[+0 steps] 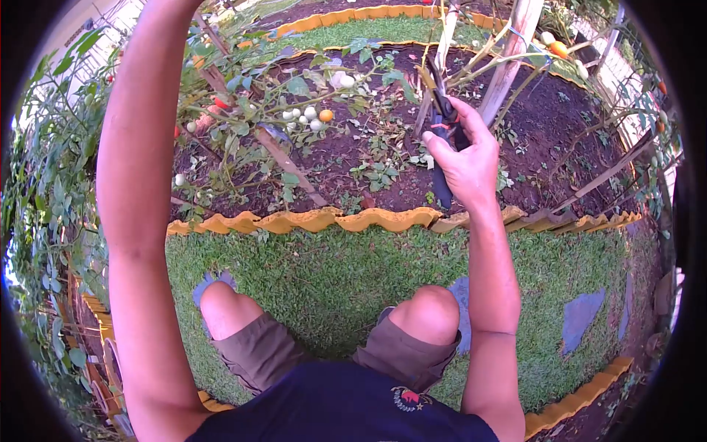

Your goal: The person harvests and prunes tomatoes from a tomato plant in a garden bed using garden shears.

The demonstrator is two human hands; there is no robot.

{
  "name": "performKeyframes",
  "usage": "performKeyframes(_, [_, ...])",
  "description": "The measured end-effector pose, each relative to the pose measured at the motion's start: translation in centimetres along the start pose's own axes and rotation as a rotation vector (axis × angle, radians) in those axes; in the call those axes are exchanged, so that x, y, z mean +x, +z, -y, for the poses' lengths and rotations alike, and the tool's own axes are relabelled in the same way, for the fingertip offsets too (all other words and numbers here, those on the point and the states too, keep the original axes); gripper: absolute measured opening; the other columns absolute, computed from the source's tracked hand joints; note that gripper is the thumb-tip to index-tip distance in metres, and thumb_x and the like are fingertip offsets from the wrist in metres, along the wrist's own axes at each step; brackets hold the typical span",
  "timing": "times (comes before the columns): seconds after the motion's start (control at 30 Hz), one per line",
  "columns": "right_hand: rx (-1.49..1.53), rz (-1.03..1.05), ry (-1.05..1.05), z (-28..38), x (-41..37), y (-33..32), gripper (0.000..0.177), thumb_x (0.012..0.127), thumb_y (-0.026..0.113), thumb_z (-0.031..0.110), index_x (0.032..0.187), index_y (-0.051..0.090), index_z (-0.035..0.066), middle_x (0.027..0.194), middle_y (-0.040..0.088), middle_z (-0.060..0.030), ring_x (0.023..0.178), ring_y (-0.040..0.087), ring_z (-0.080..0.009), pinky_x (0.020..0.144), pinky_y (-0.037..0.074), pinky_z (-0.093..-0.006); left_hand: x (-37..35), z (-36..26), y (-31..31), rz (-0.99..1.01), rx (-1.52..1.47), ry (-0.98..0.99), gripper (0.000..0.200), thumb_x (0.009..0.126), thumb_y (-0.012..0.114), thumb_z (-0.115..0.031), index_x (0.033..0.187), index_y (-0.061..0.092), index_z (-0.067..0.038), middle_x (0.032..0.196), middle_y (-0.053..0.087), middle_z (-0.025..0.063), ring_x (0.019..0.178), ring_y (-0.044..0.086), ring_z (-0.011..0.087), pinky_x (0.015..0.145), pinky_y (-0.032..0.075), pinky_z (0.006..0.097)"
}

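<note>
My right hand (pixel 473 163) is wrapped round the dark handles of a pair of pruning shears (pixel 445 121). The shears point away from me, their tips close to the tomato stems (pixel 444 44) and the pale wooden stake (pixel 508 62) at the upper right. My left arm (pixel 138 177) reaches up along the left side, and its hand lies beyond the top edge of the view. Between the arms, a tomato plant carries several pale green tomatoes (pixel 311 113) and an orange tomato (pixel 326 116), hanging over dark soil (pixel 335 151).
Wavy yellow edging (pixel 390 219) borders the soil bed in front of my knees. Below it is grass (pixel 331 276) with grey stepping stones (pixel 582 317). Dense tomato foliage (pixel 44 191) crowds the left side; a slanted stake (pixel 291 166) crosses the bed.
</note>
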State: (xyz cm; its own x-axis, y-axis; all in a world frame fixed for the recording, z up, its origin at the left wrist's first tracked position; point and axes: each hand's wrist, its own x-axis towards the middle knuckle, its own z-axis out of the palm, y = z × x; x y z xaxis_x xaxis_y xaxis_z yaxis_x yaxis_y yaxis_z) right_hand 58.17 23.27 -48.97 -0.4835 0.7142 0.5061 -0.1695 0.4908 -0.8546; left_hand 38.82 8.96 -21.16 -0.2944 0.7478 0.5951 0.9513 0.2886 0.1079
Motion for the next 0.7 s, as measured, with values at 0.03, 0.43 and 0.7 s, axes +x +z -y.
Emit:
performKeyframes(0.03, [0.086,-0.014,-0.011,0.5,-0.3,0.1,0.054,0.077,0.079,0.008,0.127,0.061,0.0,0.096,0.068,-0.0021,0.085,0.061,-0.0086,0.081,0.051,-0.0259,-2.3,-0.9,-1.0,-0.022,-0.129,-0.012,0.054,0.084,0.07,-0.032,0.127,0.062,0.001,0.121,0.067,0.0244,0.115,0.064,0.0321,0.097,0.051,0.0415])
performKeyframes(0.43, [0.431,0.141,0.134,0.5,-4.2,1.7,0.059,0.08,0.072,0.003,0.134,0.05,-0.004,0.116,0.064,-0.0106,0.102,0.061,-0.0143,0.092,0.051,-0.0305,-38.1,13.2,3.9,0.75,-0.799,-0.547,0.065,0.09,0.074,-0.029,0.144,0.048,-0.003,0.134,0.062,0.0137,0.125,0.059,0.0265,0.105,0.045,0.0395])
performKeyframes(0.7, [0.154,0.444,-0.148,3.8,-6.6,5.9,0.059,0.073,0.076,0.012,0.128,0.058,0.001,0.109,0.066,-0.0083,0.099,0.062,-0.0164,0.089,0.052,-0.0335,-67.8,21.1,12.7,-0.168,-1.426,-1.62,0.062,0.099,0.056,-0.047,0.145,0.049,-0.006,0.139,0.058,0.0145,0.127,0.055,0.0273,0.11,0.04,0.0434])
